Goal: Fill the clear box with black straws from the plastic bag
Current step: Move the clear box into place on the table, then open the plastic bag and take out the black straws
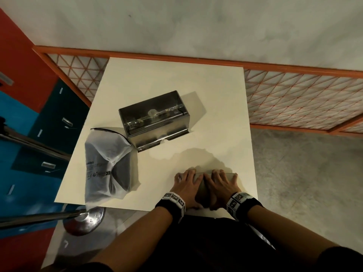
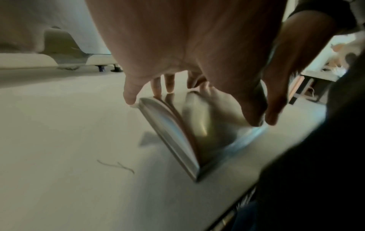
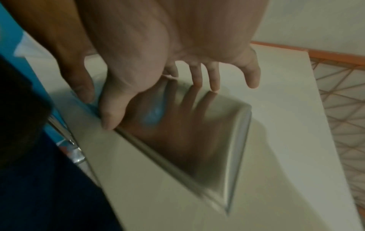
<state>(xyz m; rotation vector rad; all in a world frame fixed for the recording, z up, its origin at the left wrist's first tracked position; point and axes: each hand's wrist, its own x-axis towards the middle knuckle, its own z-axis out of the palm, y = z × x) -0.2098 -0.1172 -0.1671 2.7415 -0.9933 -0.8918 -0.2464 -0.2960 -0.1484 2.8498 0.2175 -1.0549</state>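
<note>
The clear box [image 1: 155, 120] stands mid-table, dark and glossy, with a latch-like fitting on its top. Left of it lies the translucent plastic bag [image 1: 107, 167], with the black straws [image 1: 121, 169] showing as a dark mass inside. Near the front edge, a flat glossy lid-like panel [image 1: 199, 183] [image 2: 197, 132] [image 3: 197, 140] lies under both hands. My left hand [image 1: 185, 183] [image 2: 187, 54] and right hand [image 1: 223, 183] [image 3: 177, 46] rest side by side on it. Their fingers are spread and straight toward its far edge, and the thumbs sit at its near edge.
The white table [image 1: 172, 79] ends just behind my wrists and close to the right of my right hand. An orange-framed mesh barrier [image 1: 294, 95] runs behind it. A metal pole with a round base [image 1: 84, 218] stands off the front left corner. A thin thread [image 2: 116, 166] lies on the tabletop.
</note>
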